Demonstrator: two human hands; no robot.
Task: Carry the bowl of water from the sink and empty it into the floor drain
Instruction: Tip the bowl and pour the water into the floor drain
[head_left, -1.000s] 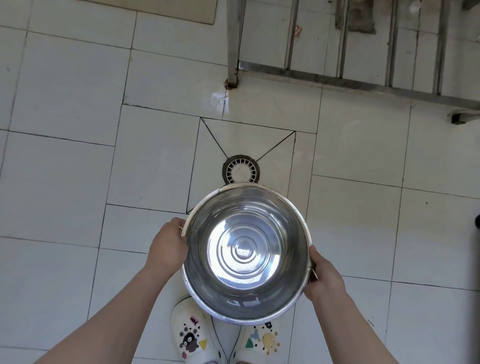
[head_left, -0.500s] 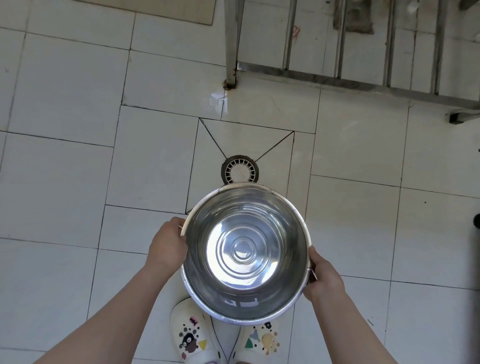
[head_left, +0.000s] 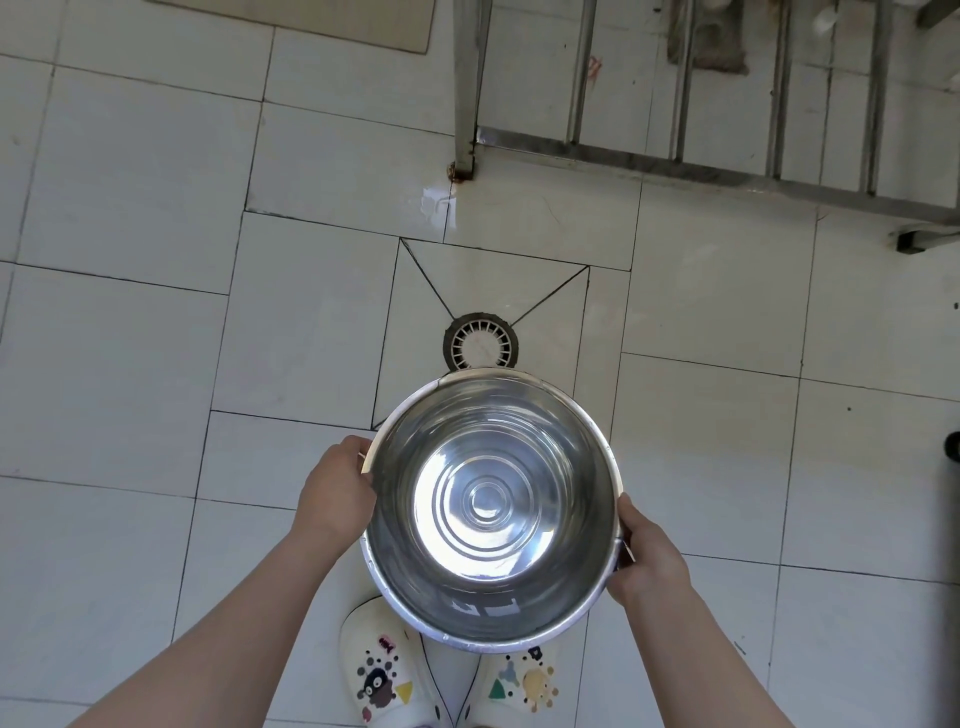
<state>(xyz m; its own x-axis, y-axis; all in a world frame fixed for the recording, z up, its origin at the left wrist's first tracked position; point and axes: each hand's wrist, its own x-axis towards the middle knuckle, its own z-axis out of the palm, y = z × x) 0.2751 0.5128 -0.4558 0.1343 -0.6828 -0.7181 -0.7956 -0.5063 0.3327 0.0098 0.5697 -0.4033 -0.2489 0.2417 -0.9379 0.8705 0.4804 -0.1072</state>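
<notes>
Bowl gripped at opposite rims between left hand and right hand.

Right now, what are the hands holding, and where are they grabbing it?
The steel bowl, by its rim: the left hand grips the left edge, the right hand the right edge.

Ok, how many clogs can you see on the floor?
2. The left clog is under the near rim of the steel bowl; the right clog is beside it. Both are white with charms, toes hidden by the bowl.
</notes>
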